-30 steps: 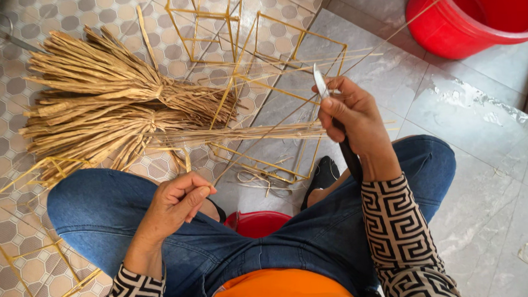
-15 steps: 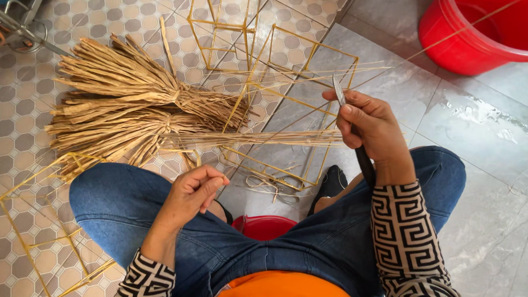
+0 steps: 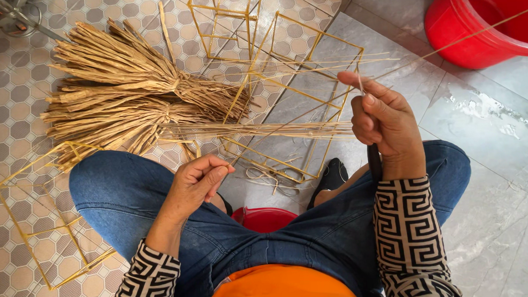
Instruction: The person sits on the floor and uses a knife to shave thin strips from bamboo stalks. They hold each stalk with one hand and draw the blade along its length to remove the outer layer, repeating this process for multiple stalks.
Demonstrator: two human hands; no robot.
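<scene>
On the patterned tile floor (image 3: 9, 113) at far left lies a thin yellow stick frame (image 3: 36, 221), open and box-shaped, just beside the person's left knee. Above it, a big bundle of dried straw-coloured leaf strips (image 3: 123, 95) fans out, tied near its middle, with loose strands running rightward from it.

The left hand (image 3: 196, 182) rests over the left thigh, its fingers (image 3: 217, 169) narrowed to a pinch; they seem to hold the near end of a fine strand, though the strand is too thin there to be sure. Half a second earlier this hand sat in much the same place and pose.

More yellow stick frames (image 3: 283, 63) lie stacked in the middle, partly over the grey slab, with curls of pale trimmings (image 3: 268, 178) below them and a small red stool (image 3: 267, 217) between the legs.

The right hand (image 3: 383, 124) has risen slightly and opened its forefinger outward compared with a second ago; its fingers (image 3: 364, 110) close on a narrow blade-like tool and a sheaf of thin strips (image 3: 263, 130) stretched taut toward the bundle. That shift suggests the splitting stroke is mid-pull.

At far right stands a red bucket (image 3: 480, 28).
</scene>
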